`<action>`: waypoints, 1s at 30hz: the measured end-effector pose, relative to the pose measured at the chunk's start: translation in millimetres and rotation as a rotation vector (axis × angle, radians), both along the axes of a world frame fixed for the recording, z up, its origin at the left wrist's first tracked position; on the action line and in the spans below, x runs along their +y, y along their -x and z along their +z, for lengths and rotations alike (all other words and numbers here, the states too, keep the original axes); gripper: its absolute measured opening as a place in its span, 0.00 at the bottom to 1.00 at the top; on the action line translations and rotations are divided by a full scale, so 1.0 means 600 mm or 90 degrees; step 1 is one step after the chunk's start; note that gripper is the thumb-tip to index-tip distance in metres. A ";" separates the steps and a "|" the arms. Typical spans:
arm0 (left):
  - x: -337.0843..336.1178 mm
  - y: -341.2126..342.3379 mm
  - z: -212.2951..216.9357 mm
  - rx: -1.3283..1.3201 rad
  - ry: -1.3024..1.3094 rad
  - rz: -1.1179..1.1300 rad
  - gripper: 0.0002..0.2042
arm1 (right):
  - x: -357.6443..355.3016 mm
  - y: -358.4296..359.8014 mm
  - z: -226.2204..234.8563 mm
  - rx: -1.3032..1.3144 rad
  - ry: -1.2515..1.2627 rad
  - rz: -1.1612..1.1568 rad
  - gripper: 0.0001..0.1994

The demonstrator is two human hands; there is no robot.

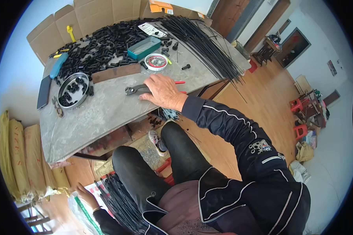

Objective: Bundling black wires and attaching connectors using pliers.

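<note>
Two hands are being shown at work. The right hand is being laid flat on a pair of pliers with red handles, its fingers spread over the handles rather than closed round them; the pliers are lying on the grey table, near its front edge. The left hand is being held low, below the table and beside the knee, next to a bundle of thin black rods and a plastic bag; whether its fingers are closed on anything cannot be told. Just behind the pliers a small white dish and a teal box are being kept, with a heap of black parts further back. A round tray is sitting to the left.
</note>
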State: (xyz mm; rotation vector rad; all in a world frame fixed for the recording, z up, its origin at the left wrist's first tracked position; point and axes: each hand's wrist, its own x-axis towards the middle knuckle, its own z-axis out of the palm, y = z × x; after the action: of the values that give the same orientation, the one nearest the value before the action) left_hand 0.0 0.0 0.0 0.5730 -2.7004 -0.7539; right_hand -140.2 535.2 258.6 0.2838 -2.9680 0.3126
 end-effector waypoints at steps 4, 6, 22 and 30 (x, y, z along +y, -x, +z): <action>0.041 -0.059 -0.139 -0.099 -0.049 0.041 0.19 | 0.040 0.002 0.009 0.281 -0.053 0.079 0.20; 0.012 -0.074 -0.183 -0.054 0.008 0.033 0.23 | 0.055 0.012 0.021 0.348 -0.037 0.064 0.16; -0.022 -0.165 -0.281 -0.640 0.188 0.026 0.35 | 0.630 0.105 0.020 0.135 -0.002 -0.727 0.36; -0.087 -0.185 -0.206 -0.490 0.019 0.161 0.38 | 0.660 0.194 0.028 0.012 0.134 -0.617 0.48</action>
State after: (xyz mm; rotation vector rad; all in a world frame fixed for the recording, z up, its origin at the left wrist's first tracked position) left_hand 110.8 -52.1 -123.5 1.4063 -3.1880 -0.4836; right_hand -256.8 931.3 275.3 -1.1106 -2.6188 0.4550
